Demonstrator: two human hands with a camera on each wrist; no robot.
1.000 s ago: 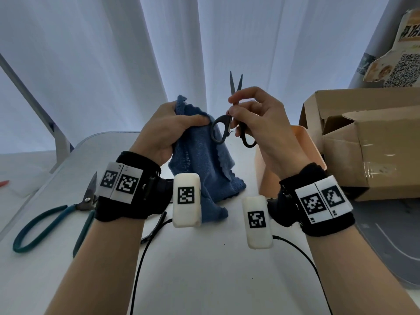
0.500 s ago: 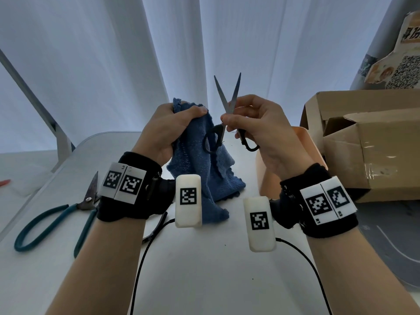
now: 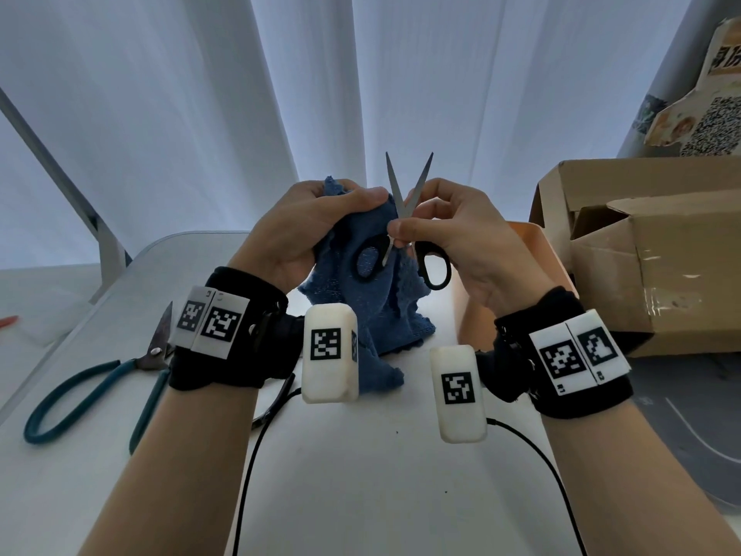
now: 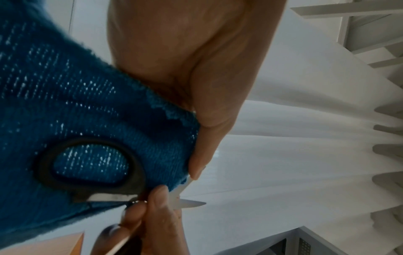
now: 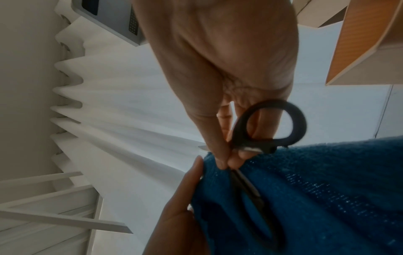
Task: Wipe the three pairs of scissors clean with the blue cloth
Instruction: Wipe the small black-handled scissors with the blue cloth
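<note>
Pinching the small black-handled scissors (image 3: 405, 238) at the pivot, the right hand (image 3: 453, 238) holds them upright above the surface (image 3: 361, 475), blades now splayed in a V where a second ago they were nearly shut. The left hand (image 3: 304, 226), bunched around the blue cloth (image 3: 377, 315), has closed in on the left blade, so wiping the inner edges looks imminent; the teal-handled shears (image 3: 100, 391) lie at left.

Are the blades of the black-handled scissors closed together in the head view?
No, the black-handled scissors, pinched near the pivot by the right hand, show blades spread in a V.
</note>
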